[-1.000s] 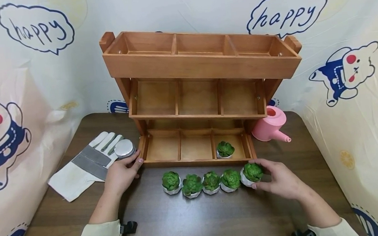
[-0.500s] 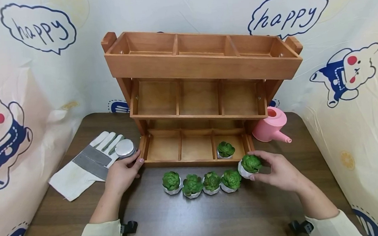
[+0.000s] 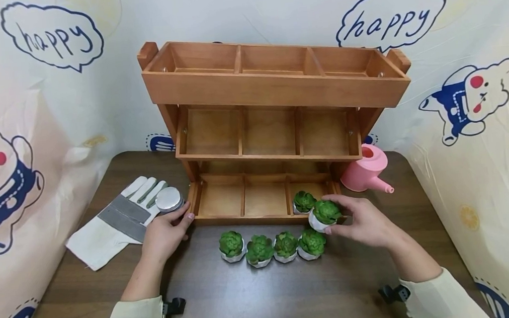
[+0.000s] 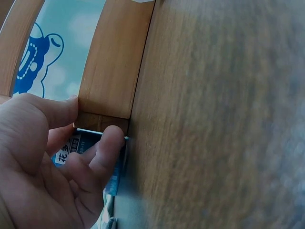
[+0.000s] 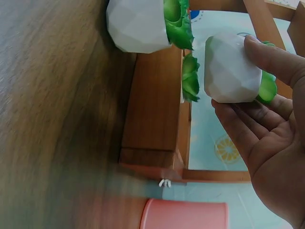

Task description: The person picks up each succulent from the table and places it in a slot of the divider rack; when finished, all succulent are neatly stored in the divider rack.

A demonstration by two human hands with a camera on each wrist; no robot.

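Observation:
My right hand (image 3: 363,221) pinches a small potted succulent (image 3: 321,216) by its white faceted pot, thumb on one side and fingers on the other. The right wrist view shows that pot (image 5: 231,69) raised above the front board of the wooden shelf's bottom tray. Another succulent (image 3: 304,201) sits in the tray's right compartment, close beside the held one. At the bottom tray's left front corner, my left hand (image 3: 165,236) grips the wooden shelf (image 3: 251,220). Its thumb and fingertips are at the corner (image 4: 105,120) in the left wrist view.
Several potted succulents (image 3: 259,250) stand in a row on the table before the shelf. A pink watering can (image 3: 364,170) is to the right. At left, a white-and-grey work glove (image 3: 119,222) lies near a round silver-lidded tin (image 3: 168,199).
My right hand has lifted the rightmost succulent off the row's end and carried it up and left to the bottom tray's front edge. My left hand has stayed at the corner.

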